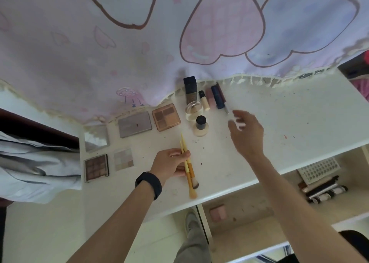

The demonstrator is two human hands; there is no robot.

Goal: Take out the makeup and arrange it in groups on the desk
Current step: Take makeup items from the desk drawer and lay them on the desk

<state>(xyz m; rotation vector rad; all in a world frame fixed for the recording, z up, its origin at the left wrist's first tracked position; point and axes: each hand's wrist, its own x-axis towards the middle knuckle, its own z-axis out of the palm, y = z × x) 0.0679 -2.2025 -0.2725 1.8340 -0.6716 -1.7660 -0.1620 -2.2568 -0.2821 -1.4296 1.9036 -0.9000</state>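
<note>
The patterned cloth (139,43) hangs over the back of the tabletop (279,127), its fringe touching the tubes (216,97) grouped there, so a tug on it could scatter them. The right hand (246,131), fingers spread and loose, seemingly empty though blurred, hovers just beside the tubes and near the round bottle (201,126), which a knock could topple. The left hand (169,163) has its fingers grasping two yellow brushes (188,167) near the front edge, where they could roll off if set down.
</note>
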